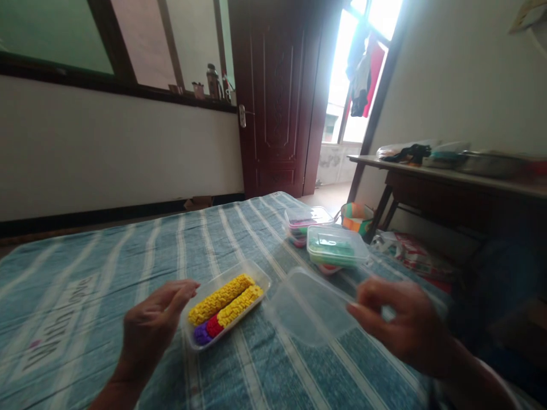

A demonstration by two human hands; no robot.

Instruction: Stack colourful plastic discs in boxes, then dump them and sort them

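Observation:
An open clear plastic box (260,277) lies on the striped bedcover, filled with two yellow beaded rows (226,299), a red piece (214,326) and a purple piece (200,335). My left hand (152,327) rests at the box's left edge, fingers curled against its rim. My right hand (399,324) holds the box's clear lid (310,307) by its right side, lifted just right of the box.
Two more lidded clear boxes (335,246) (307,218) sit further back on the blue striped cover (128,256). A colourful bag (356,216) lies on the floor, a dark table (448,176) with clutter stands at right, and a dark door (277,97) is behind.

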